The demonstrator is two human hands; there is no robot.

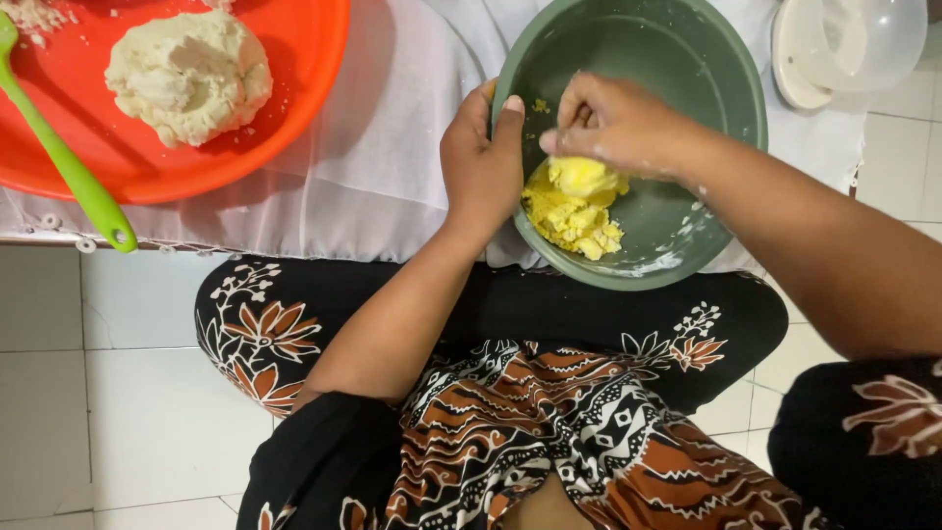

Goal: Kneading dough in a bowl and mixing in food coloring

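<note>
Floor (128, 393): pale square tiles with thin grout lines, evenly lit. Table (373, 147), far side: covered by white cloth.

My left hand (481, 162) clamps the near-left rim of the green bowl (687, 79) and my right hand (613, 123) fills the near part of its hollow over the yellow dough (574, 206), so the only open room inside the bowl is the bare far and right side. Between the bowl and the orange basin (294, 118) runs a free strip of white cloth (383, 147) wide enough to pass a hand. Leftward the basin, its white dough lump (188, 74) and the green spatula (69, 162) block the way, and a clear plastic container (849, 44) crowds the far right corner.
</note>
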